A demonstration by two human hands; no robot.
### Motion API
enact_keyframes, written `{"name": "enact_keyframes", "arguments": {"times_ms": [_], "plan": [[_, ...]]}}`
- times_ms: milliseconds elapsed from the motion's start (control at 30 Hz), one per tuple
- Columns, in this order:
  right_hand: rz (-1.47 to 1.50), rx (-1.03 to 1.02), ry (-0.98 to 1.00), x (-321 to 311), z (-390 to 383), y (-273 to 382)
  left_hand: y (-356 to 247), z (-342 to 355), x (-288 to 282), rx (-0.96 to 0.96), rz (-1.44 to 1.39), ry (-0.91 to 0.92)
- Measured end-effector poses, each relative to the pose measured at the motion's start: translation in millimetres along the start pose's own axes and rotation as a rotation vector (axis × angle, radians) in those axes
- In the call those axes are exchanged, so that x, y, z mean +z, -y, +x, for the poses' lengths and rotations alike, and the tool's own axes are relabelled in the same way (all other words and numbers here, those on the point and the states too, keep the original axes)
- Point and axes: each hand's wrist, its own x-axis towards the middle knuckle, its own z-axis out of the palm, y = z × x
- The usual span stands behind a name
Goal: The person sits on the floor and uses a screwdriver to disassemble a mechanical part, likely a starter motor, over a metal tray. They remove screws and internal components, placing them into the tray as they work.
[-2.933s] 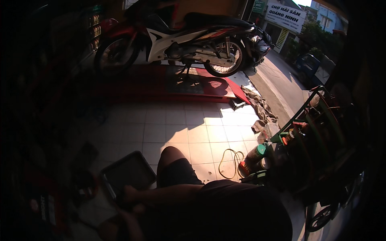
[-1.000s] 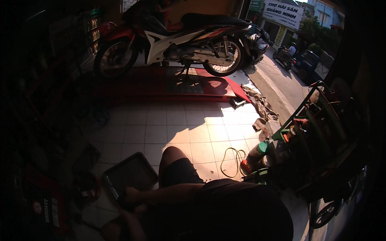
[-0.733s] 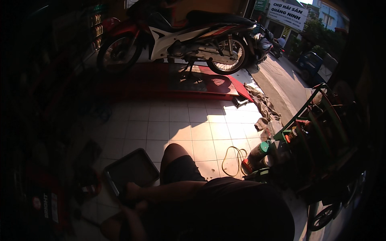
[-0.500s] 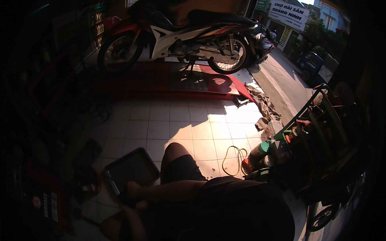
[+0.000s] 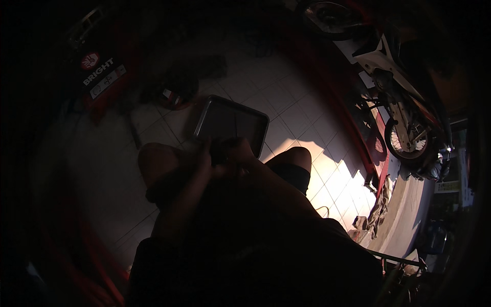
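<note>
My left hand [image 5: 207,158] and my right hand [image 5: 240,153] are close together between my bent knees, at the near edge of a shallow rectangular tray [image 5: 235,110] on the tiled floor. Both hands are closed around a dark object [image 5: 222,149] in deep shadow, which I cannot make out. A thin dark rod shape stands out above my right hand, against the tray's inside.
A red case [image 5: 102,79] and a dark round container [image 5: 174,94] lie beyond at left. At right a motorbike [image 5: 394,97] stands on a red lift platform [image 5: 376,169], with crumpled cloth [image 5: 378,207] on the sunlit floor beside it and a green-framed rack [image 5: 396,258] at lower right.
My view has turned down and left, bringing the tray and both hands to the middle and the motorbike to the right edge. My hands are still together by the tray.
</note>
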Motion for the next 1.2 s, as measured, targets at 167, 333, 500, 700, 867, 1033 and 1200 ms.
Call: {"name": "enact_keyframes", "arguments": {"times_ms": [167, 333, 500, 700, 867, 1033, 1200], "plan": [[0.179, 0.127, 0.140, -15.2, 6.5, 22.9, 6.1, 20.6, -6.5, 0.000, -0.049, 0.024], [0.151, 0.097, 0.173, -22.4, 14.5, 9.4, 11.8, 34.1, -8.9, 0.073, 0.014, 0.009], [0.021, 0.031, 0.166, -24.2, 22.2, 3.0, 20.3, 50.1, -21.4, 0.121, 0.124, 0.004], [0.401, 0.251, 0.074, -13.5, 15.3, -1.6, 27.2, 66.9, -28.6, 0.060, 0.056, 0.087], [0.516, 0.236, 0.044, -11.6, 7.2, 11.5, 18.5, 51.9, -16.5, -0.006, -0.093, 0.086], [0.478, 0.246, 0.055, -8.4, 11.9, 5.9, 12.7, 44.7, -13.3, -0.010, -0.107, 0.108], [0.482, 0.270, 0.039, -6.0, 11.7, 11.2, 12.7, 45.8, -16.0, 0.011, -0.062, 0.043]]}}
